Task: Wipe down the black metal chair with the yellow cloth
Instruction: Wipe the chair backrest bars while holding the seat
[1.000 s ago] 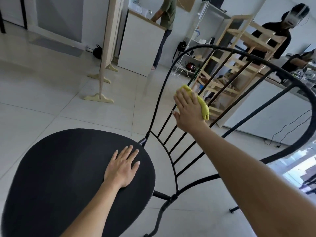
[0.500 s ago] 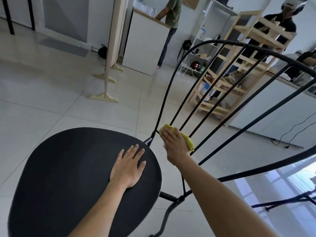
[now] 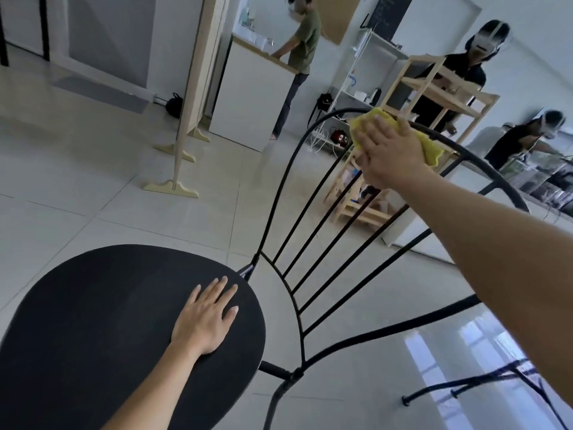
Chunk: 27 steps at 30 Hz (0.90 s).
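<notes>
The black metal chair has a round dark seat (image 3: 93, 321) at lower left and a curved backrest of thin bars (image 3: 313, 243) rising to the right. My left hand (image 3: 206, 318) lies flat on the seat's right edge, fingers apart, holding nothing. My right hand (image 3: 387, 153) presses the yellow cloth (image 3: 431, 150) against the top arch of the backrest. Most of the cloth is hidden under my palm; its edges show above my fingers and to the right.
Pale tiled floor surrounds the chair. A wooden partition stand (image 3: 183, 144) and a white counter (image 3: 251, 100) sit behind. A wooden shelf unit (image 3: 434, 94) stands behind the backrest. Three people work in the background. Black table legs (image 3: 465, 389) lie at lower right.
My right hand with the cloth went from mid backrest down to the base of the bars, then up to the top arch. My left hand stayed flat on the seat.
</notes>
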Motion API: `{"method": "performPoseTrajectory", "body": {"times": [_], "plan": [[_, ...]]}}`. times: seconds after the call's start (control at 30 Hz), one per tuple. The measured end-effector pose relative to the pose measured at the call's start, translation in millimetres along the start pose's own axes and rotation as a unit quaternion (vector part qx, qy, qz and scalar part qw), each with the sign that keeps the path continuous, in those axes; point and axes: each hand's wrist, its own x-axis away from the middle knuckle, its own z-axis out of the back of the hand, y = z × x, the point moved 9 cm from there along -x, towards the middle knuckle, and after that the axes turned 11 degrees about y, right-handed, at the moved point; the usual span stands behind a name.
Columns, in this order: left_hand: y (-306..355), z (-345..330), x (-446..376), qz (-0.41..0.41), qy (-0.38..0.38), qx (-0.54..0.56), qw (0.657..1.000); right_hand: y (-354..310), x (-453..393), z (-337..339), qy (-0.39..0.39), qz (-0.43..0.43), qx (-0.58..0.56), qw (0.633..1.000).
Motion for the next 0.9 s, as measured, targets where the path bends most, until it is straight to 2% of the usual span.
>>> {"method": "performPoseTrajectory", "body": {"times": [0.17, 0.33, 0.57, 0.7, 0.9], "plan": [[0.5, 3.3, -0.5, 0.003, 0.000, -0.002, 1.000, 13.8, -5.6, 1.7, 0.013, 0.001, 0.012, 1.000], [1.0, 3.2, -0.9, 0.003, -0.007, -0.015, 1.000, -3.9, -0.1, -2.2, 0.018, -0.013, 0.009, 1.000], [4.0, 4.0, -2.3, -0.007, 0.000, -0.006, 1.000, -124.3, 57.1, -41.1, -0.001, 0.027, -0.039, 0.999], [2.4, 2.3, -2.1, -0.002, -0.007, -0.013, 1.000, -197.0, 93.7, -78.0, -0.041, 0.059, -0.017, 0.997], [1.9, 1.9, -2.7, -0.005, -0.018, -0.020, 1.000, -262.9, 128.4, -108.4, -0.092, 0.097, -0.005, 0.991]]}}
